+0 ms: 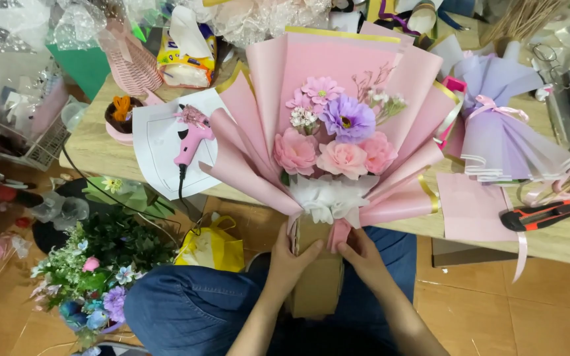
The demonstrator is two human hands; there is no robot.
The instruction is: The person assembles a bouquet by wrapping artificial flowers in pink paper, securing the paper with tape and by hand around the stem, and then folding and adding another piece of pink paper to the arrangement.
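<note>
Blue-denim lap (186, 306) lay nearest camera, forearms crossing above it. Left hand (289, 256) gripped brown cardboard stem-wrap (311, 237) at base of pink paper-wrapped bouquet of pink and purple flowers (338, 132), fingers curled closed around it. Right hand (363, 254) pinched same base from other side, fingers together on pink paper. Bouquet rested fanned over edge of pale wooden table (100, 148). Pink glue gun (191, 138) lay on white sheet (159, 155) left of bouquet; lilac-wrapped bouquet (506, 128) and orange-black utility knife (539, 216) lay right.
</note>
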